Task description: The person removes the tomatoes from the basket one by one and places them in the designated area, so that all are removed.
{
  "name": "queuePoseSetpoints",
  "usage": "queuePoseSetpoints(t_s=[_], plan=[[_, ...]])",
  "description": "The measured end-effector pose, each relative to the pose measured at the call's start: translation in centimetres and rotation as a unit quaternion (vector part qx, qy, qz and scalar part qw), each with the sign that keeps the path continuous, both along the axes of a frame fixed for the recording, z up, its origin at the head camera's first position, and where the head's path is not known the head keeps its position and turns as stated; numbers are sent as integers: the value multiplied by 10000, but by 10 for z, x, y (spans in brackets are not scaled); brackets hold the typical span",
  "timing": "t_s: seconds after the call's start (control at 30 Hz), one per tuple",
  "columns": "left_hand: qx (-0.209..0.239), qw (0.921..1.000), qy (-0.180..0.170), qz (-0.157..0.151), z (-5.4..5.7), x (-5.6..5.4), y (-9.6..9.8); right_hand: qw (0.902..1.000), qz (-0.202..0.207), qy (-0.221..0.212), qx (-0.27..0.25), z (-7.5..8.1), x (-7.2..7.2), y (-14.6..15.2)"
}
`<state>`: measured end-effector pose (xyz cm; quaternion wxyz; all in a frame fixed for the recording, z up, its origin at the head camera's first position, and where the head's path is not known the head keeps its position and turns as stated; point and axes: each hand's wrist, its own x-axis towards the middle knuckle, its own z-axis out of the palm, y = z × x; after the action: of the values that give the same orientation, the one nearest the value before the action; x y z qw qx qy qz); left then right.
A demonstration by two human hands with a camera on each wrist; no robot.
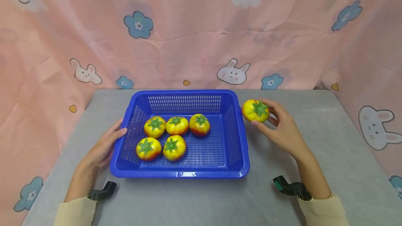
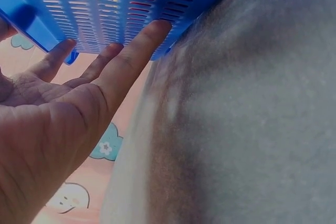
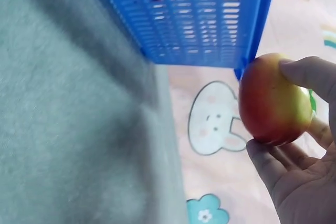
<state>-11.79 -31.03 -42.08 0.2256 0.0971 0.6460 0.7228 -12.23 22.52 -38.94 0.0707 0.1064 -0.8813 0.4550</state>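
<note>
My right hand [image 1: 282,130] holds a yellow-red tomato [image 1: 253,110] with a green star-shaped leaf top, between thumb and fingers. That tomato [image 3: 273,100] is above the table, just outside the right rim of a blue plastic basket [image 1: 230,138]. Several similar tomatoes lie inside the basket, among them one at the right of the back row [image 1: 199,125] and one at the front left [image 1: 148,148]. At the basket's left side, my left hand [image 1: 105,145] grips the rim, its thumb on top. In the left wrist view its fingertips [image 2: 157,29] touch the slotted outer wall.
The basket stands on a grey table [image 1: 194,201]. A pink cloth [image 1: 188,44] printed with rabbits, flowers and clouds hangs behind the table and along its sides. A dark strap-like device [image 1: 292,187] sits at each wrist.
</note>
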Motion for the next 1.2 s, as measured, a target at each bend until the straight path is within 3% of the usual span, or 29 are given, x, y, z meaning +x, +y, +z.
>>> queuePoseSetpoints(t_s=[0.73, 0.97, 1.2], plan=[[-23, 10000, -66, -2, 1, 1, -1, 9989, -58, -358, 289, -42, -14, 14], [-160, 9999, 5, -41, 3, 1, -1, 9978, -116, -582, 304, -46, -15, 15], [-53, 10000, -25, -21, 1, 1, 0, 9978, -45, -494, 438, -50, -17, 16]])
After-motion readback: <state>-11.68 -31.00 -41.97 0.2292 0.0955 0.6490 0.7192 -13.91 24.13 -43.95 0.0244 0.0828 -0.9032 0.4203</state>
